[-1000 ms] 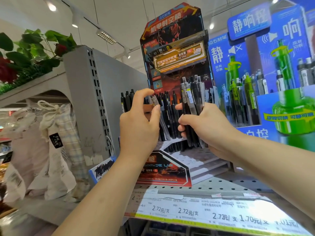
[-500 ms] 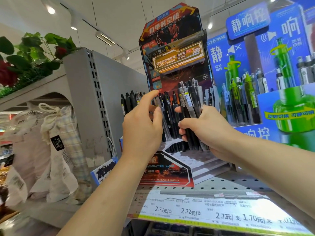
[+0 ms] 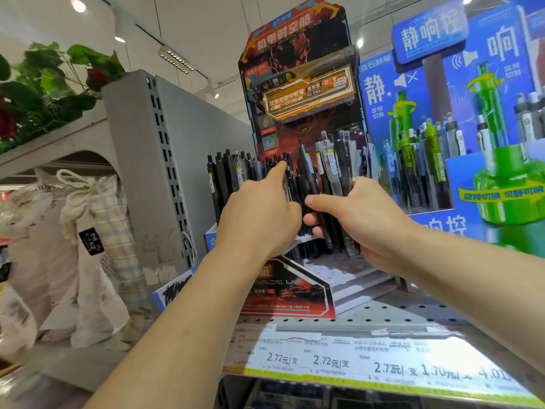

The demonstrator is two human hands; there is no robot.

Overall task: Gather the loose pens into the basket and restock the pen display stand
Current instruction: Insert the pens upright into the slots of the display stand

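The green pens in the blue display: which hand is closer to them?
Right. The right hand, gripping a bunch of pens, is just left of the green pens; the left hand is farther left, at the black pens.

Grey shelf upright (image 3: 165,149), white ceiling w/ track lights (image 3: 174,59) (lit).

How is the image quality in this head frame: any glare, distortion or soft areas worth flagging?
Head view: wide-angle bending bows the grey shelf upright and tilts the pen display stand; ceiling spotlights blow out; glare washes the right end of the price strip; the cloth bags at left are soft; the left hand, right hand and bundle of pens stay fairly sharp.
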